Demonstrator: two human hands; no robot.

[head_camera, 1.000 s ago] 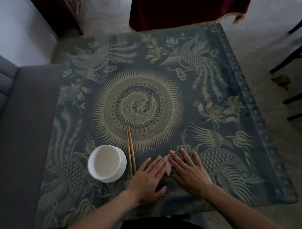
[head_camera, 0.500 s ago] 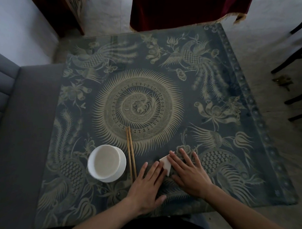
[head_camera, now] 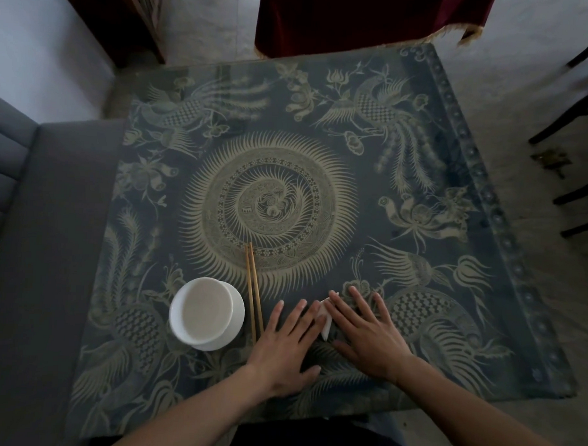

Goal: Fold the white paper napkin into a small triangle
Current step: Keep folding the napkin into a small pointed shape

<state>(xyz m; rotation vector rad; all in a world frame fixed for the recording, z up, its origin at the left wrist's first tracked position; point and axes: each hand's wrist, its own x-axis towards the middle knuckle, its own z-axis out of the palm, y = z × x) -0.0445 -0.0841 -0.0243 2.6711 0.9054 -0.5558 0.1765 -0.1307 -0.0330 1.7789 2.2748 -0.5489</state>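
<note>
The white paper napkin (head_camera: 326,319) lies folded small on the patterned table near its front edge, and only a thin white sliver shows between my two hands. My left hand (head_camera: 286,349) rests flat, fingers spread, its fingertips on the napkin's left side. Flat as well, my right hand (head_camera: 365,335) presses down on the napkin's right part and hides most of it. The napkin's exact shape cannot be made out.
A white bowl on a saucer (head_camera: 205,313) stands left of my hands. A pair of wooden chopsticks (head_camera: 253,291) lies between the bowl and my left hand. A grey sofa (head_camera: 35,247) borders the table on the left; dark chair legs (head_camera: 576,126) stand at the right.
Both hands stay flat on the napkin. My left hand slid slightly left and back, showing a bit more white at half a second ago, then closed in again over it.
</note>
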